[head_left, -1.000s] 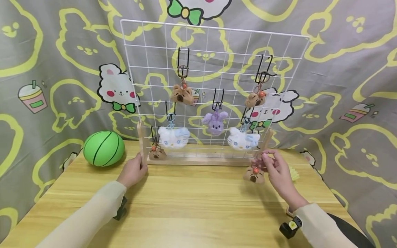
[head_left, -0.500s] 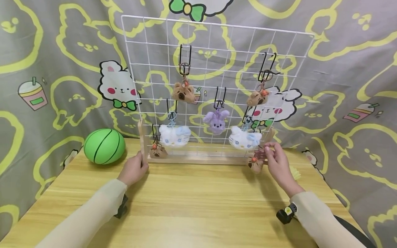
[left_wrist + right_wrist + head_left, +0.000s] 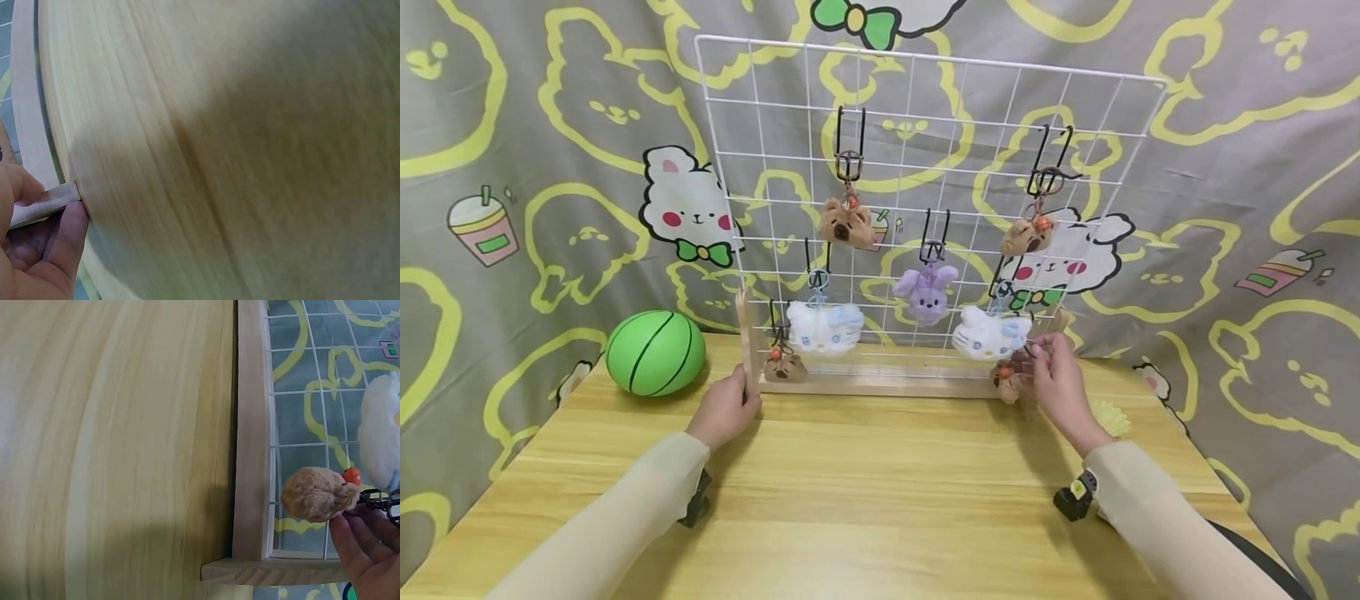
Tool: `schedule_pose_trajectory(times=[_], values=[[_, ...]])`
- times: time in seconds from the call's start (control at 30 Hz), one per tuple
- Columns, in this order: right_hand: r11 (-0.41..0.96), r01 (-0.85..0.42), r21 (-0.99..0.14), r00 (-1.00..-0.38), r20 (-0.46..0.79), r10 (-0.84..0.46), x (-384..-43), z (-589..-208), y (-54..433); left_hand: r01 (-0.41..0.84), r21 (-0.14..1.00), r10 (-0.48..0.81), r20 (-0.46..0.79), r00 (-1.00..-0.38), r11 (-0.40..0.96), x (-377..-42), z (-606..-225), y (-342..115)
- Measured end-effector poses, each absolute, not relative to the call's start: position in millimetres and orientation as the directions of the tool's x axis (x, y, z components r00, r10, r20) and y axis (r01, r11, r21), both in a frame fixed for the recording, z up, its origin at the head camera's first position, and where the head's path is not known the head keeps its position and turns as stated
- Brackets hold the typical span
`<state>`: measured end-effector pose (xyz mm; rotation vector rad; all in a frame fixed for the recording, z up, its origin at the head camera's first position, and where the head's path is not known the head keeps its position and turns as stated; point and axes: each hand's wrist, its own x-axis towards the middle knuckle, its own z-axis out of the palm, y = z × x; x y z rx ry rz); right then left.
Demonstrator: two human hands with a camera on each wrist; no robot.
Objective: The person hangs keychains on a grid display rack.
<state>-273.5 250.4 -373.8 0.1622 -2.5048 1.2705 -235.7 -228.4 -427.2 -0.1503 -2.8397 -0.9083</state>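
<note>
My right hand point(image 3: 1062, 392) pinches the ring and chain of a brown bear plush keychain point(image 3: 1005, 385) at the lower right of a white wire grid rack. In the right wrist view the fuzzy bear head point(image 3: 315, 494) dangles from the fingers with an orange bead point(image 3: 352, 475), beside a dark chain point(image 3: 376, 501). A white cat plush keychain point(image 3: 990, 333) hangs just above it. At the rack's left end, my left hand point(image 3: 725, 408) grips the wooden end support point(image 3: 746, 342); the left wrist view has thumb and fingers around its end point(image 3: 53, 201).
Other plush keychains hang on black hooks: a purple one point(image 3: 925, 293), another white cat point(image 3: 823, 329) and several brown bears. The rack's wooden base bar point(image 3: 880, 387) rests on the table point(image 3: 880, 492). A green ball point(image 3: 656, 353) sits left, a yellow object point(image 3: 1110, 419) right.
My right hand has moved up and left with the brown bear keychain, bringing it in close to the grid's lower right. The left hand keeps its grip on the support.
</note>
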Motion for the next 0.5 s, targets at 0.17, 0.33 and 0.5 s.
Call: schedule_pose_trajectory(times=[0.17,0.33,0.5], values=[[0.638,-0.245,-0.730,-0.934,0.355,0.047,-279.5,-376.9,246.9,0.140,0.567,0.049,0.174,-0.984,0.811,-235.3,-428.3,-228.5],[0.698,-0.254,-0.670,-0.912,0.406,0.058,-284.4,-379.4,244.5,0.139,0.563,0.044,0.178,-0.983,0.814,-236.3,-430.1,-228.5],[0.729,-0.252,-0.637,-0.898,0.434,0.069,-285.5,-379.5,243.4,0.144,0.544,0.045,0.191,-0.981,0.827,-237.9,-430.6,-229.3]])
